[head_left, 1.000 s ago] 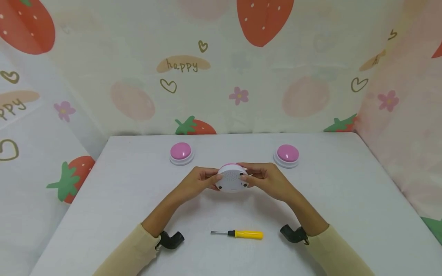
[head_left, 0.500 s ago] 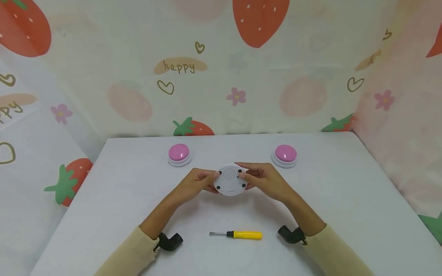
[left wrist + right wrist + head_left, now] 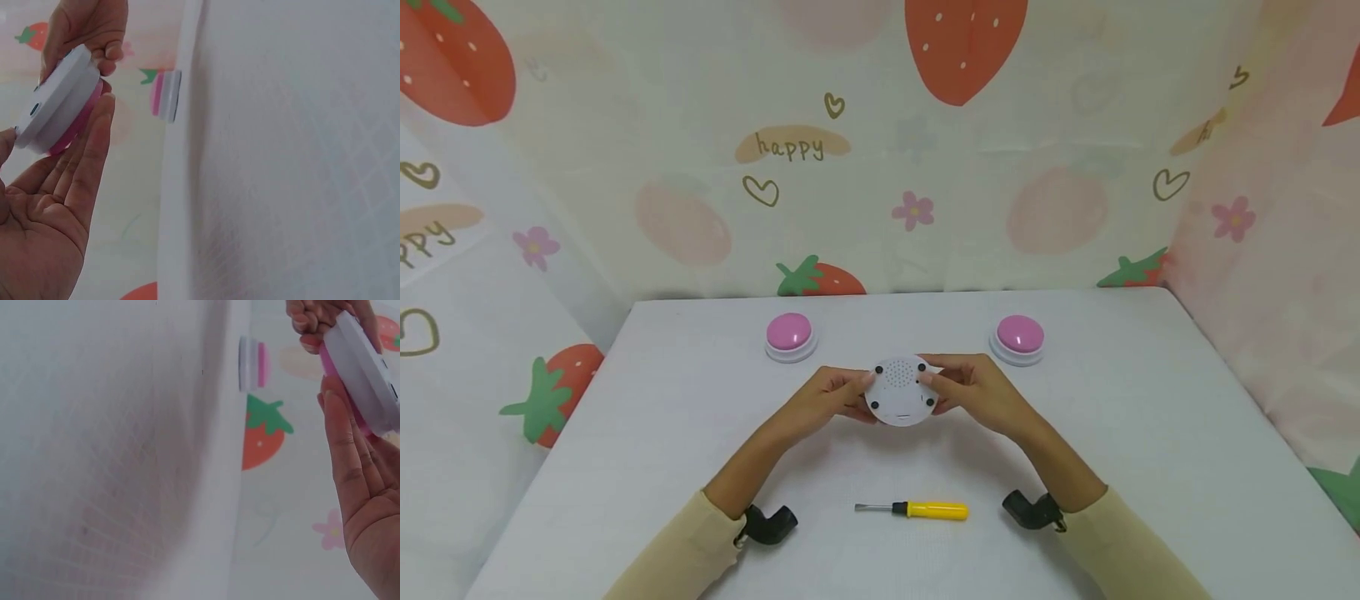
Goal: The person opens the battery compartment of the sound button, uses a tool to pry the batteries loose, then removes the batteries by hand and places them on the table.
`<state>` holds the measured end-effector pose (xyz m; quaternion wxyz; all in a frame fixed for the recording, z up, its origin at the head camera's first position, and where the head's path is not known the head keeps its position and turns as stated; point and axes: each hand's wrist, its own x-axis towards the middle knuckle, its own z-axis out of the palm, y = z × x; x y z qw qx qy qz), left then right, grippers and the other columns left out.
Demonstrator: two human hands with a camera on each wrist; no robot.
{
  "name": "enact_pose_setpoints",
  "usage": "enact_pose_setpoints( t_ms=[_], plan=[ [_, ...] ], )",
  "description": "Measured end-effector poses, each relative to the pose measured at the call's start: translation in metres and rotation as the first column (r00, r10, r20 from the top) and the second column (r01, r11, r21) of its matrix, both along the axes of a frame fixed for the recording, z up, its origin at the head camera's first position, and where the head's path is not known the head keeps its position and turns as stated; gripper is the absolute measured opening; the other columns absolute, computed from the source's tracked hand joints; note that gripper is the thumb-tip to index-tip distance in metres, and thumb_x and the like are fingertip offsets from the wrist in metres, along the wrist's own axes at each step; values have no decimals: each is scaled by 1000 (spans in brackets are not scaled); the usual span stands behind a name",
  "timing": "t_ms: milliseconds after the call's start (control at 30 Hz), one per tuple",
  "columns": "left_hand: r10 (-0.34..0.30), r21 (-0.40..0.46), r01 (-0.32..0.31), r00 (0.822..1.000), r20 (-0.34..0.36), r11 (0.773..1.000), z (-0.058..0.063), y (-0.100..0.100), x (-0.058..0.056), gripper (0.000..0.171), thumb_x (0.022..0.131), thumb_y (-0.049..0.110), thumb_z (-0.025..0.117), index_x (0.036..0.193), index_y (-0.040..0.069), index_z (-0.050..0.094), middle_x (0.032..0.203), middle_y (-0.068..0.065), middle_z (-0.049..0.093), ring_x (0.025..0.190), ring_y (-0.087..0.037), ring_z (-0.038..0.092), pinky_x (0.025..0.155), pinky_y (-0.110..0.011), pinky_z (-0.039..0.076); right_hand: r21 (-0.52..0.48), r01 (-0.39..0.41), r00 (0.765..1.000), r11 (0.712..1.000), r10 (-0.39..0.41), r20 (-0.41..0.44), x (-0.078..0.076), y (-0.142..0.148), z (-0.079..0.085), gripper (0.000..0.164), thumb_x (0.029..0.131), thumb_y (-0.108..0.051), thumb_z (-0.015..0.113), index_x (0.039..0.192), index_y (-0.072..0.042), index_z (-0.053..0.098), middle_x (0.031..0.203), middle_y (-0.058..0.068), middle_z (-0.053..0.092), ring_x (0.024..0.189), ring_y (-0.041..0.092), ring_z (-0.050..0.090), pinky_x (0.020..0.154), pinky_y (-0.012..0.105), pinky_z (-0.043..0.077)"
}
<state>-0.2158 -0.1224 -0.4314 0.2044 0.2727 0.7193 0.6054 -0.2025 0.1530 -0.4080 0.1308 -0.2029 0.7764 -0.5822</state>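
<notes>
Above the middle of the table, both hands hold a round pink-and-white push button (image 3: pixel 901 400). Its white underside, with small speaker holes and several black dots near the rim, faces the head camera. The left hand (image 3: pixel 831 396) pinches its left edge, thumb on the underside and fingers behind. At the right edge the right hand (image 3: pixel 973 387) grips it the same way. In the left wrist view the button's pink top (image 3: pixel 78 122) lies against the left fingers. The right wrist view shows the white body (image 3: pixel 361 375) between thumb and fingers of the right hand.
A screwdriver (image 3: pixel 913 511) with a yellow handle lies on the white table (image 3: pixel 625 467) in front of the hands. Two more pink-topped buttons stand farther back, one left (image 3: pixel 790 337) and one right (image 3: pixel 1018 339). A strawberry-patterned cloth (image 3: pixel 842 225) hangs behind.
The button has tilted in the hands, so its underside has turned more fully toward the head camera. Both hands keep their grip. The head view has shifted slightly.
</notes>
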Motion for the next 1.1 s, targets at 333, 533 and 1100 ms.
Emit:
enact_pose_setpoints(
  t_ms=[333,533,1100],
  plan=[
    [-10,4,10,999,30,1000,1,0,0,42,110,27,46,135,-4,60,111,-18,73,95,-33,74,86,-40,60,-14,32,999,999,-31,29,0,-1,-2,42,102,-19,62,139,1,59,116,16,73,79,28,75,74,38,62],
    [1,-14,-1,999,44,1000,2,1,1,44,110,30,45,133,-3,62,106,-17,75,94,-32,74,85,-39,60,-19,37,998,999,-36,57,-2,-3,-3,40,103,-20,60,136,2,61,109,16,74,79,28,75,72,38,62],
    [86,-43,-93,985,-147,995,1,3,4,76,89,13,80,155,15,42,140,-9,58,119,-28,63,96,-41,55,-49,84,989,995,-77,130,-1,-1,-4,43,103,-27,61,134,2,62,102,15,75,78,32,75,73,41,62]
  ],
)
